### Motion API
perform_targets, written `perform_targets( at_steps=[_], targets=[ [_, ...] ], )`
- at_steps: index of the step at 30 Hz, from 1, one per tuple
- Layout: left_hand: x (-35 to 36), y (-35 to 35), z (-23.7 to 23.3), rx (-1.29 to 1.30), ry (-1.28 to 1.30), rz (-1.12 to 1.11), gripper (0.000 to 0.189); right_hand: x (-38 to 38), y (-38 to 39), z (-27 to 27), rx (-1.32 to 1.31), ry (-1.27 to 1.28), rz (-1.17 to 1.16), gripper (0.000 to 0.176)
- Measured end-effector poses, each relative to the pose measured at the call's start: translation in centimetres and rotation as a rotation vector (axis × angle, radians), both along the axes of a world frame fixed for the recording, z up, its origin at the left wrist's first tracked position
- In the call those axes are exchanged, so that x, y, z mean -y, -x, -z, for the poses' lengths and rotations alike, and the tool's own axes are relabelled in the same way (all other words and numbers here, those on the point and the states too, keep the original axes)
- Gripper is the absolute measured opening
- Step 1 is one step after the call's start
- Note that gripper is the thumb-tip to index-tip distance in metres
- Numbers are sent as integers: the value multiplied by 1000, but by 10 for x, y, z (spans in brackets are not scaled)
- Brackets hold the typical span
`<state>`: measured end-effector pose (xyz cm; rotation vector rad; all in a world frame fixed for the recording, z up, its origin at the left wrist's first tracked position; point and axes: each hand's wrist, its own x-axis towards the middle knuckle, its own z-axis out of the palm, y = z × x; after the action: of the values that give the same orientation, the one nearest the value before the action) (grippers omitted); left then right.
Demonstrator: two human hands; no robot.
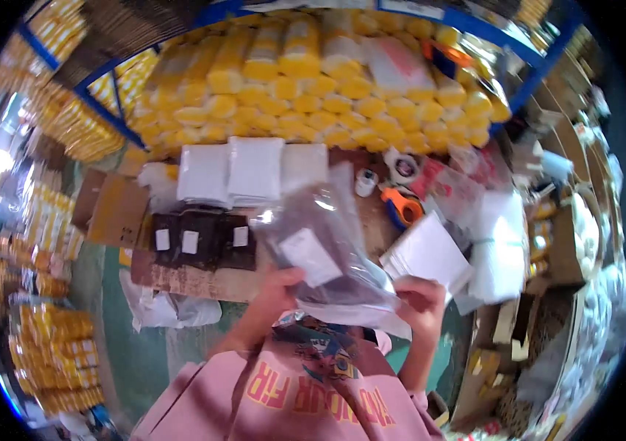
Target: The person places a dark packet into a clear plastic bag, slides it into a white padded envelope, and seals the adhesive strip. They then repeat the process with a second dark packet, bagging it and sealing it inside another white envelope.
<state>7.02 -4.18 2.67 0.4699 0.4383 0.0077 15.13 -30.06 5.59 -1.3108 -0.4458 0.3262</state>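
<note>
A clear plastic bag (320, 239) with a dark item and a white label inside is held in front of my chest. My left hand (280, 290) grips its lower left edge, thumb over the plastic. At its lower right corner, my right hand (419, 298) has its fingers bent against the bag's open-looking edge, slightly blurred. Dark labelled packets (201, 241) lie on the table to the left, below white stacks of bags (255, 169). Right of the held bag is a stack of white sheets (427, 253).
Yellow-and-white rolls (291, 95) are piled behind the table (202, 282). An orange tape dispenser (403, 207) and a small white bottle (365, 182) stand near the back. Cardboard boxes (118, 211) sit at left; white foam wrap (497, 250) lies at right.
</note>
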Motion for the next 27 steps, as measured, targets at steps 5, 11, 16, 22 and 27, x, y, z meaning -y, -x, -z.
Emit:
perform_targets(
  at_steps=[5, 11, 16, 22, 27],
  targets=[
    [9, -7, -28, -1, -225, 80, 74, -7, 8, -24, -78, 294, 83, 32],
    [11, -4, -36, 35, -508, 125, 81, -7, 17, -14, 233, 742, 139, 29],
    [15, -1, -28, -73, -368, 217, 84, 9, 9, -26, 200, 614, -42, 13],
    [17, 5, -9, 32, -394, 185, 86, 17, -1, -27, 32, 733, -289, 19],
    [15, 12, 1, -17, -284, 116, 80, 16, 7, 12, -360, 444, -268, 16]
  ],
)
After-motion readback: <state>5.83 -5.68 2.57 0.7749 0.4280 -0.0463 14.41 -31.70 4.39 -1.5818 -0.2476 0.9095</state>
